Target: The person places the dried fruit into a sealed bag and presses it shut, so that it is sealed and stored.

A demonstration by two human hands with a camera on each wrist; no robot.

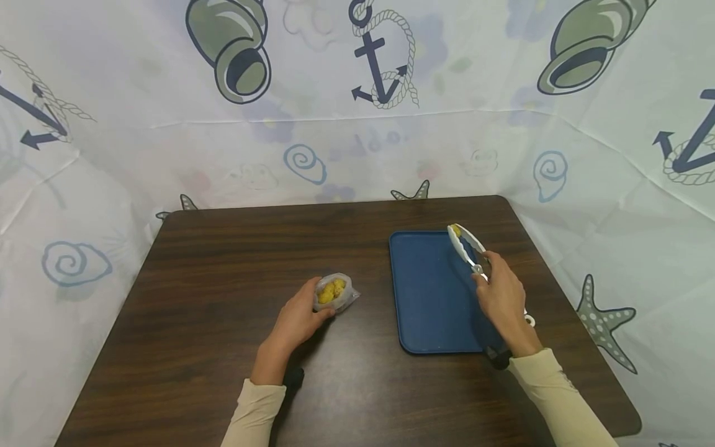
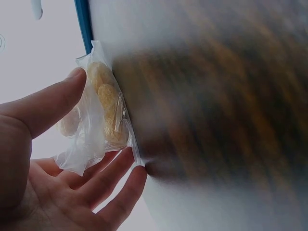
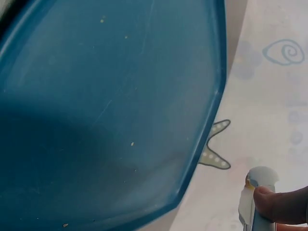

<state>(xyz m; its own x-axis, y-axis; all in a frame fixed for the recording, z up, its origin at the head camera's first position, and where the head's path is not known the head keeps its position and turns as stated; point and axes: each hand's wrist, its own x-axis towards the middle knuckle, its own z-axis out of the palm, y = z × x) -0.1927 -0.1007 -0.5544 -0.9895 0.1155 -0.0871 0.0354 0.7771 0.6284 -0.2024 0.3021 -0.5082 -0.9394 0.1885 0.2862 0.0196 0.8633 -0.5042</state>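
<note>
My left hand (image 1: 295, 318) holds a small clear plastic bag (image 1: 349, 297) of yellow, nugget-like pieces (image 1: 332, 290) upright on the table, left of the tray. In the left wrist view the thumb (image 2: 62, 98) lies on one side of the bag and the fingers curl under the other. My right hand (image 1: 503, 298) grips white-tipped tongs (image 1: 459, 247) over the right part of a blue tray (image 1: 430, 292). A yellow piece (image 1: 456, 230) sits between the tong tips, near the tray's far right corner. In the right wrist view the tongs (image 3: 246, 207) are mostly out of frame.
The tray bears only tiny crumbs (image 3: 132, 144). All of this is on a dark wood-grain table (image 1: 223, 261) with rounded corners. A pale cloth (image 1: 346, 143) printed with anchors and shells hangs behind and beside it.
</note>
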